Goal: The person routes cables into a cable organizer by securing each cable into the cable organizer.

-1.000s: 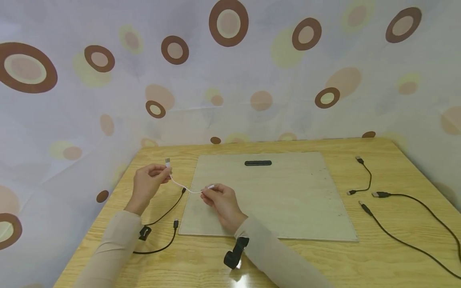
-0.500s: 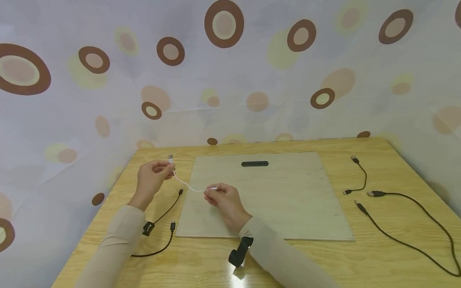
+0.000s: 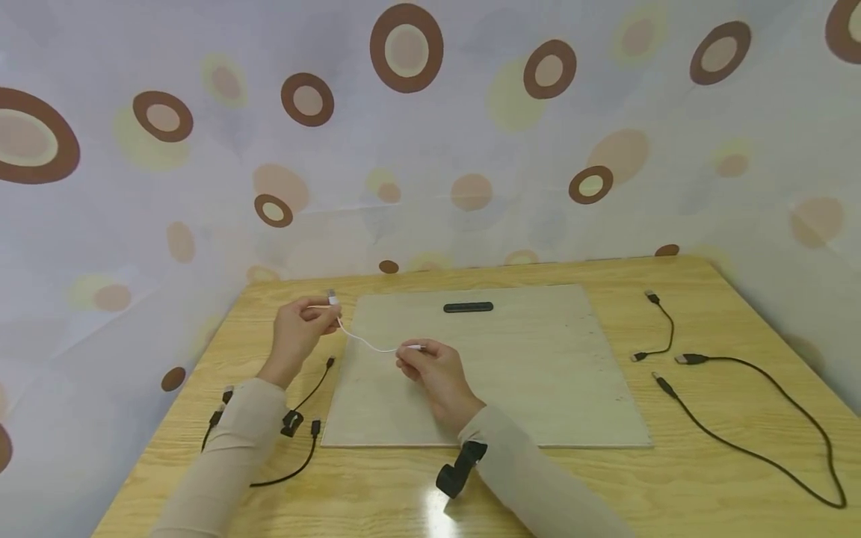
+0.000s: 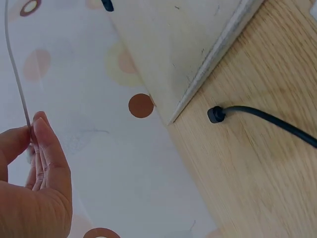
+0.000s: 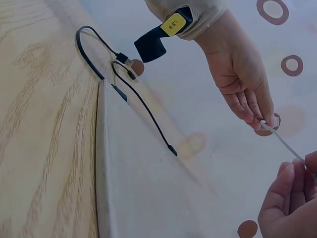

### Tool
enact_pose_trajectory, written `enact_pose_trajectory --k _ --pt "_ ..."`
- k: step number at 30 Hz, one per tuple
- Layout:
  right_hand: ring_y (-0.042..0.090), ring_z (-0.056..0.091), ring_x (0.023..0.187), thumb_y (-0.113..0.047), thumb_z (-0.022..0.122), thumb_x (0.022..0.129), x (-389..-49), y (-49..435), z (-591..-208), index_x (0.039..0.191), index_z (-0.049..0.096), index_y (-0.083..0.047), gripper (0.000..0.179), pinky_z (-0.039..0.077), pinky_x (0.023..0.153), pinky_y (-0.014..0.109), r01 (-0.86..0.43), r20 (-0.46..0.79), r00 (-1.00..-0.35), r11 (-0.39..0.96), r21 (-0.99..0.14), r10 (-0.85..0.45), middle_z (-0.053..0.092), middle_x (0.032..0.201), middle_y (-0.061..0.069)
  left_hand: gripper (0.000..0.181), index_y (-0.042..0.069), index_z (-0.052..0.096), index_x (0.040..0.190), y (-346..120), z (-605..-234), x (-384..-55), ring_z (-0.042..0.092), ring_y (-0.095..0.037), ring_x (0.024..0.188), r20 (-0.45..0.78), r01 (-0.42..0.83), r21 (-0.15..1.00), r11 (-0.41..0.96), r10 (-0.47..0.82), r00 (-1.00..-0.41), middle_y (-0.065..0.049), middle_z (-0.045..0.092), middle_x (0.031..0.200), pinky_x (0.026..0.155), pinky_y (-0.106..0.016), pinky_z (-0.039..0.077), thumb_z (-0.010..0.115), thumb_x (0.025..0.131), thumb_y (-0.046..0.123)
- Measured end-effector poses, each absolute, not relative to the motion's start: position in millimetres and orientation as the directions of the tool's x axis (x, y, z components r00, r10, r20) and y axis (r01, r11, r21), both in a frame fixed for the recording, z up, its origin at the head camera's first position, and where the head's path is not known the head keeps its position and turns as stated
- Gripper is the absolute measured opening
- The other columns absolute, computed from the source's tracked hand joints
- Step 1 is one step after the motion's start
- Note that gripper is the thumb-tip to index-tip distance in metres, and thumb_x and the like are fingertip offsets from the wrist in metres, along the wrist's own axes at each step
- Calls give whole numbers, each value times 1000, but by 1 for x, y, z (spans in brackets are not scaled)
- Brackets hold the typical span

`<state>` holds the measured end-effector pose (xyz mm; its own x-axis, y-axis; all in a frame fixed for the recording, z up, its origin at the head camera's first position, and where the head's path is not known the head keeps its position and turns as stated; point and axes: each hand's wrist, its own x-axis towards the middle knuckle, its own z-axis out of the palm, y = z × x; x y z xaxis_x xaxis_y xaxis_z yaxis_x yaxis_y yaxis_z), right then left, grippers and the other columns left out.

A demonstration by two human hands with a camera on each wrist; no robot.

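Observation:
A short white USB cable (image 3: 368,344) hangs in a loose curve between both hands, above the table's left half. My left hand (image 3: 296,332) pinches it by the USB-A plug (image 3: 332,297), whose metal end points up. Thumb and fingertips of my right hand (image 3: 437,377) pinch the other end, its small white plug (image 3: 415,347) pointing right. In the left wrist view the cable (image 4: 19,82) rises from the left hand's fingertips. The right wrist view shows the cable (image 5: 288,145) running between the two hands.
A pale board (image 3: 511,381) lies mid-table, with a black slotted strip (image 3: 468,307) near its back edge. Black cables lie on both sides: a short one (image 3: 671,329) and a longer one (image 3: 760,459) right, several plug ends (image 3: 316,429) left, partly behind the left sleeve. A patterned sheet hangs behind.
Both hands have moved rightward over the table with the white cable between them, the left hand nearing the board's back left corner. More black plugs show beside the left sleeve. The head view has shifted slightly.

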<state>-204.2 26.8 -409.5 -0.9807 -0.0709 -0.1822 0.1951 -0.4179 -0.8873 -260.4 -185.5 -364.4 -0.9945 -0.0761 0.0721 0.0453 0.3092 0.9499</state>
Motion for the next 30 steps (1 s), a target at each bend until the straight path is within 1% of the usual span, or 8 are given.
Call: enact_pose_trajectory --k 4,7,9,11,18,23,27,30 --pt "9 64 74 1 64 88 -203 33 -409 105 61 9 20 54 71 19 197 -187 -980 -431 -881 -67 64 82 4 36 -7 60 122 -179 -366 -263 66 -3 69 71 51 953 298 -56 -996 -13 72 95 72 -23 57 66 91 11" --pt "10 63 76 0 63 89 -202 37 -410 111 59 11 24 54 72 19 210 -199 -977 -439 -874 -71 64 85 5 36 -5 59 123 -173 -366 -264 65 -3 68 75 58 955 289 -47 -996 -12 72 92 72 -21 56 65 92 11" --pt "10 63 77 -1 62 90 -201 40 -411 113 58 12 27 53 73 18 215 -204 -976 -443 -870 -74 63 86 5 34 -5 60 121 -170 -367 -265 65 -3 68 77 62 957 284 -44 -996 -9 72 89 71 -21 56 65 92 11" --pt "10 63 77 0 62 91 -201 43 -411 113 58 11 25 53 72 18 216 -206 -976 -449 -867 -71 63 87 5 31 -5 61 119 -166 -368 -267 66 -4 70 77 63 958 280 -41 -996 -8 72 88 71 -20 56 64 92 11" --pt "9 63 76 1 61 90 -198 48 -412 104 60 6 15 53 70 17 209 -202 -977 -484 -850 -67 63 85 4 28 -5 61 117 -158 -370 -270 67 -7 74 69 60 953 299 -20 -997 -16 71 97 72 -20 56 61 95 12" --pt "8 62 76 0 62 90 -197 53 -414 106 59 7 17 52 70 17 202 -199 -978 -493 -846 -59 63 85 3 29 -5 61 118 -150 -369 -274 67 -7 74 54 48 958 283 -13 -998 -15 71 97 73 -21 56 59 96 13" --pt "9 62 75 0 62 90 -199 60 -417 106 59 7 17 52 69 17 198 -200 -979 -462 -865 -46 62 84 4 32 -6 61 119 -140 -368 -277 67 -8 75 49 46 960 275 -6 -999 -18 71 101 73 -22 56 58 97 17" --pt "9 63 75 0 62 90 -200 67 -418 105 60 6 16 53 69 17 190 -189 -981 -415 -890 -43 63 84 4 33 -4 63 118 -132 -367 -280 66 -9 76 59 55 956 287 -5 -998 -19 69 104 73 -22 56 59 96 20"
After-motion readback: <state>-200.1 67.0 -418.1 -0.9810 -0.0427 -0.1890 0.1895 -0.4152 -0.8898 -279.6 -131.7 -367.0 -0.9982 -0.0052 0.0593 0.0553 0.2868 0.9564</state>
